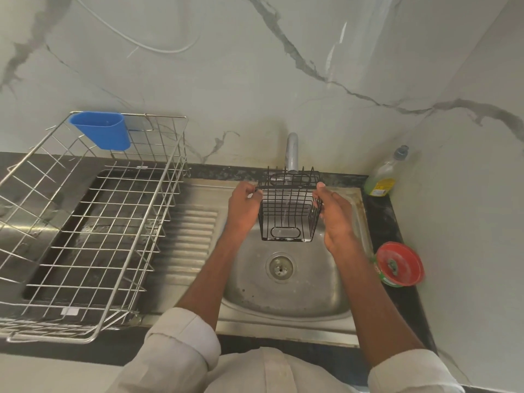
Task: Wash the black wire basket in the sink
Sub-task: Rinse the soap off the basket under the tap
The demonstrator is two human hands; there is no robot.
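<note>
the basket (289, 211) hangs in the air over the sink (286, 290), right under the tap (292, 151), with a thin stream of water running down through its wires. it sits between the two hands, and neither is clearly nearer: the left hand (243, 207) is on its left side, the right hand (336, 219) on its right, both touching it.

the left hand pinches the top rim wire at the near left corner, fingers curled over it. the right hand lies along the right wall, thumb up at the rim corner and fingers curved against the wires; how far they wrap behind i cannot tell.

the basket's open mouth points up and a little toward the person, so the view runs down inside it to the bottom panel. its rim is longer from side to side, from one hand to the other, and that long axis lies roughly level, across the sink. the far rim reaches up in front of the tap's spout.

as a judgement, the rinse is under way, and any turn of the basket would roll about that hand-to-hand axis, since the grips sit at its two ends. the drain (280, 268) is below and nearer the person.

off to the left a steel rack (93, 222) with a blue cup (102, 133) stands on the drainboard. a soap bottle (382, 177) and a red tub (399, 263) sit on the counter at the right.
</note>
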